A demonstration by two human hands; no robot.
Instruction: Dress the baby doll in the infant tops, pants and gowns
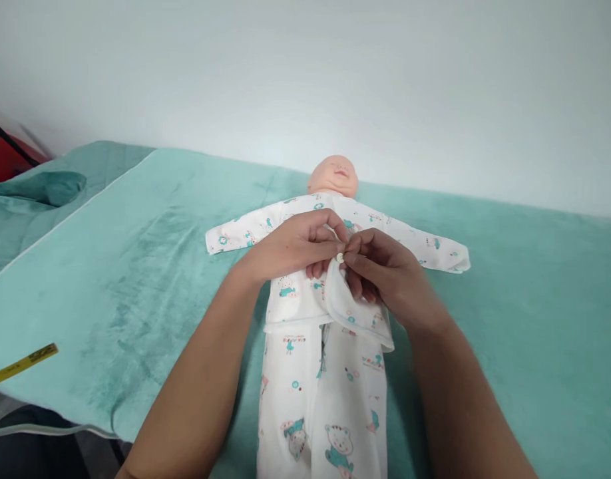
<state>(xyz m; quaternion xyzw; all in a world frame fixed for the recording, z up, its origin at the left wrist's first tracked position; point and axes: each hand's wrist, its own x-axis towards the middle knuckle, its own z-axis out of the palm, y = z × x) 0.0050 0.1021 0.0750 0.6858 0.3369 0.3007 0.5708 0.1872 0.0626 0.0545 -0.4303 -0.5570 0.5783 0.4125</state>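
A baby doll (334, 174) lies on its back, dressed in a white printed baby jacket (298, 293) and matching baby pants (288, 392). Over its chest, my left hand (313, 241) pinches the jacket's front edge with thumb and forefinger. Close against it, my right hand (378, 266) grips the same edge from the other side, fingers curled. Between my fingertips shows a small pale button (340, 257). The jacket's lower right flap is lifted and curls over. My fingers hide part of the fastening. Both sleeves stretch outward on the bed.
A teal plush blanket (110, 279) covers the surface beneath the doll. Behind it rises a white wall (305, 80). A yellow strip (23, 364) lies at the left front edge, and a red and black object (6, 156) stands at far left.
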